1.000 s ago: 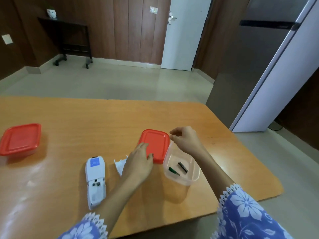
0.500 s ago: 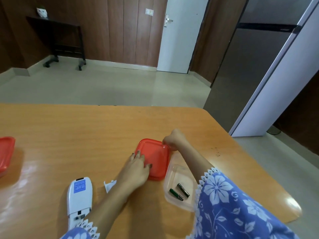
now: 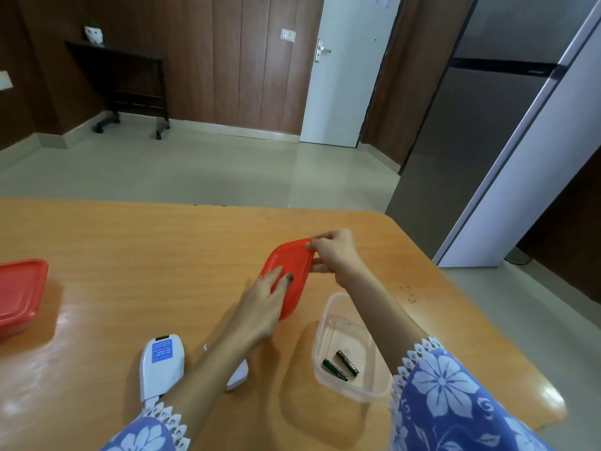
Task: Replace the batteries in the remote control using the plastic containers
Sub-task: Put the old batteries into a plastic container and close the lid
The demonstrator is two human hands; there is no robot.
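A red lid (image 3: pixel 294 266) is tilted up off the wooden table (image 3: pixel 130 249). My right hand (image 3: pixel 335 252) pinches its far edge, and my left hand (image 3: pixel 265 304) rests with spread fingers on its near part. To the right stands an open clear plastic container (image 3: pixel 341 307) holding two dark batteries (image 3: pixel 341 367). A white remote control (image 3: pixel 162 362) lies face down at lower left with a blue label on its back. Its white battery cover (image 3: pixel 239 375) lies beside it, partly hidden by my left forearm.
A second container with a red lid (image 3: pixel 19 292) sits shut at the table's left edge. The table's right edge runs close beside the clear container. Beyond the table are a tiled floor, a grey fridge (image 3: pixel 481 131) and a white door (image 3: pixel 348 70).
My right hand has taken hold of the red lid's far edge and raised it, so the lid now tilts up from the table. My left hand stays on the lid.
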